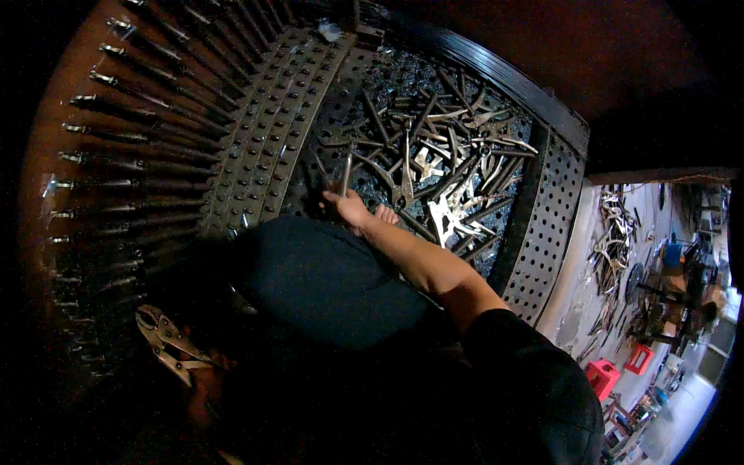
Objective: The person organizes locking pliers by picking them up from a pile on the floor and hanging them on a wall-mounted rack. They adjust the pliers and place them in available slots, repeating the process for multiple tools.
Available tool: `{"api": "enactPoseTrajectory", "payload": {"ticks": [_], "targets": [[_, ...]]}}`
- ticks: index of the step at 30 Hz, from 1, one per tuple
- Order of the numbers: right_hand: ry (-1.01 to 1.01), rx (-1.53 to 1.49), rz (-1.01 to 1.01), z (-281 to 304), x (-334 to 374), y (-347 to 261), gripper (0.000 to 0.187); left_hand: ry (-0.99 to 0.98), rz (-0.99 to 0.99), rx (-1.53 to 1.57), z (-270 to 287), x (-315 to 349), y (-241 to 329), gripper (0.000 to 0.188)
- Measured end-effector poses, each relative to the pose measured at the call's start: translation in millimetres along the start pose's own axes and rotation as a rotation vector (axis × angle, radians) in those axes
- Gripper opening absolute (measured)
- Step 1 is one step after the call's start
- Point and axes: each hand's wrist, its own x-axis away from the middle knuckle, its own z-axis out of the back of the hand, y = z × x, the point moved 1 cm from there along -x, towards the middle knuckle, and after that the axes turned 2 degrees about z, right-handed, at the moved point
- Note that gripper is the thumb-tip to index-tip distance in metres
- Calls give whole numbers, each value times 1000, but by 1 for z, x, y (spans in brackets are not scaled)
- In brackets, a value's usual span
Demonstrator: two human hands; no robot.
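My right arm reaches across the middle to a heap of locking pliers [446, 213], some bright metal and some dark. At the heap's near left side my right hand [350, 209] is closed around a slim metal handle [346, 172] that points away from me. The rest of that tool is too dark to make out. At the lower left, in deep shadow, my left hand [208, 387] appears closed at the handles of a pair of locking pliers [172, 341], their jaws pointing up and left. Its fingers show only dimly.
Under the heap lies a dark, wet-looking perforated surface. A studded metal strip [267, 128] and rows of rods [147, 159] run along the left. A perforated panel [542, 232] borders the right. Beyond are more tools [612, 240] on the floor and red crates [602, 378].
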Motion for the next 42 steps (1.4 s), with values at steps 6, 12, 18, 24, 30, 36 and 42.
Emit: {"api": "enactPoseTrajectory", "payload": {"ticks": [6,12,18,24,30,36,42], "targets": [[-239,769,-279,33,-43,166,46,68,7,43,12,12,-8,41],[-344,993,-93,41,-42,170,36,61,24,65,26,-6,-13,42],[715,936,553,83,23,-6,59,81,-8,99,34,13,-14,43],[849,1100,190,149,-11,1,80,42,-18,125,28,-5,-20,44],[631,932,147,179,-21,-11,52,26,-29,146,24,-10,-25,45],[651,1076,124,191,-34,3,48,15,-20,152,27,-13,-26,46],[600,1196,34,195,-34,-5,42,-4,-4,154,31,-20,-26,47]]}}
